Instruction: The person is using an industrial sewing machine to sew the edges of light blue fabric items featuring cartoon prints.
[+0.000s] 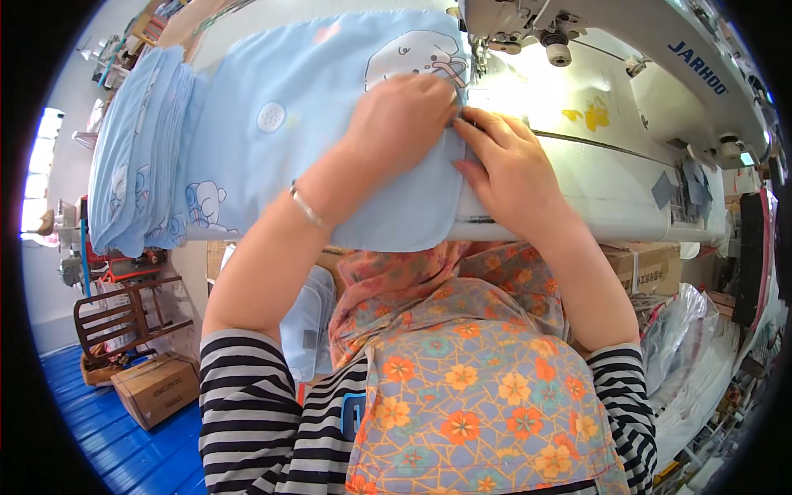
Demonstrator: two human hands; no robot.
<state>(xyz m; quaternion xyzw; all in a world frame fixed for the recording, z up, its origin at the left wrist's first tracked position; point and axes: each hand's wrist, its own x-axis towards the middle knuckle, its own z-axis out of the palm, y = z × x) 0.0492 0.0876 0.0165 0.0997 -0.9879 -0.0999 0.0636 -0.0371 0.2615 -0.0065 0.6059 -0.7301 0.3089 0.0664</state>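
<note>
The cloth (247, 169) lay spread on the counter (594, 177), its right edge near the sewing machine (676, 58). The left hand (404, 115) was curled over that edge; its grip could not be determined. The right hand (511, 169) was open, fingertips at the edge. A stack (136, 148) blocked the left side; scraps (697, 183) lay far right.

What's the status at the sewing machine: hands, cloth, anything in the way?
Left hand and right hand at right edge of blue cloth, grip unclear. Cloth spread, printed side up. Nothing visibly blocking; sewing machine at upper right.
</note>
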